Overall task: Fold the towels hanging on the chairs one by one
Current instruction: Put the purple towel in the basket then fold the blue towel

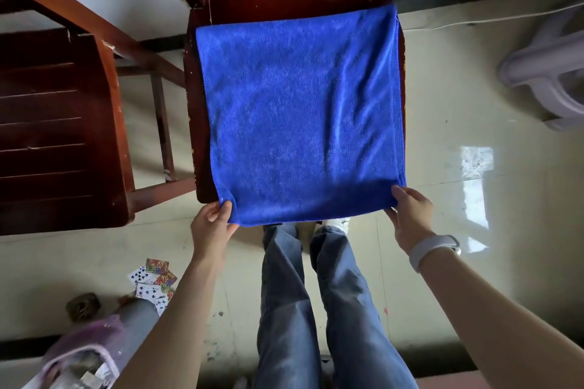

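Note:
A blue towel (300, 114) lies spread flat over the seat of a dark red wooden chair (284, 6), covering nearly all of it. Its near edge hangs slightly over the seat's front. My left hand (213, 226) pinches the towel's near left corner between thumb and fingers. My right hand (410, 215), with a pale band on the wrist, grips the near right corner. Both arms reach forward from the bottom of the view.
A second dark wooden chair (57, 136) stands close on the left. Playing cards (153, 281) lie scattered on the tiled floor at lower left. A pale plastic stool (550, 73) sits at the right. My legs in jeans (316, 309) stand just before the chair.

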